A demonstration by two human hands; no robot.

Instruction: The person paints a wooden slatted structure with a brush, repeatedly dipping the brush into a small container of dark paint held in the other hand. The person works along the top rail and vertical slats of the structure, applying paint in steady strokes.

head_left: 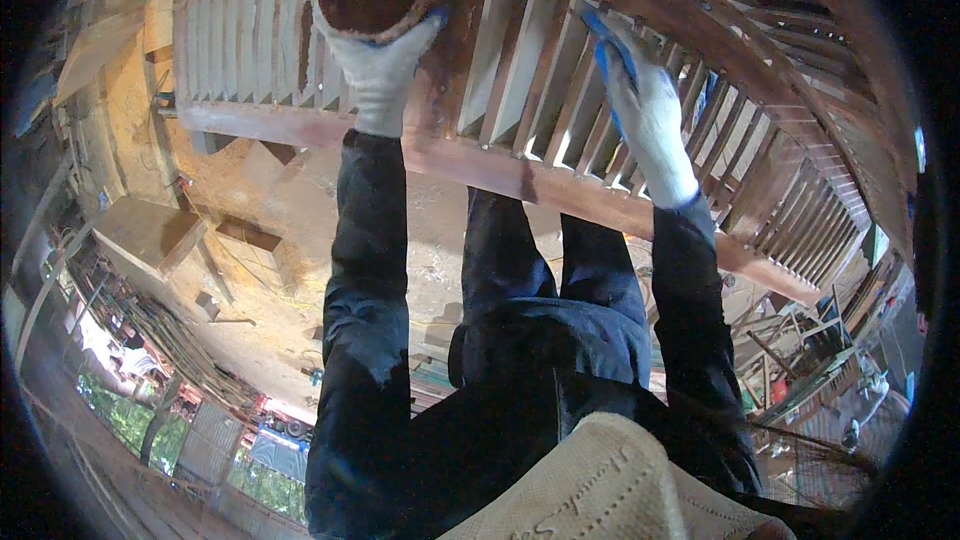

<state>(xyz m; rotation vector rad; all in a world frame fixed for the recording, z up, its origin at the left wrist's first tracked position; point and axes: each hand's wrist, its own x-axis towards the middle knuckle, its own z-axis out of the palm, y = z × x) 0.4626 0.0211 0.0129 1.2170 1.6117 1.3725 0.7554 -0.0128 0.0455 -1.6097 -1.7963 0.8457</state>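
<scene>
My left hand (375, 75), in a white glove with blue on the fingers, grips a round open pot (325, 10) from its near side. The pot's inside is reddish brown; whether that is its contents or a stain I cannot tell. My right hand (645, 105), gloved the same way, lies over the slats of a long reddish-brown wooden louvred panel (480, 170). Its fingers stretch forward along a slat, with their blue side turned left. Anything under that palm is hidden.
More slatted woodwork (800, 20) rises at the upper right. Wooden boxes (150, 235) stand on the dusty floor at left, near a stack of long poles (170, 350). Loose wooden pieces (790, 350) lie in a heap at the right. My legs are close below the panel's near rail.
</scene>
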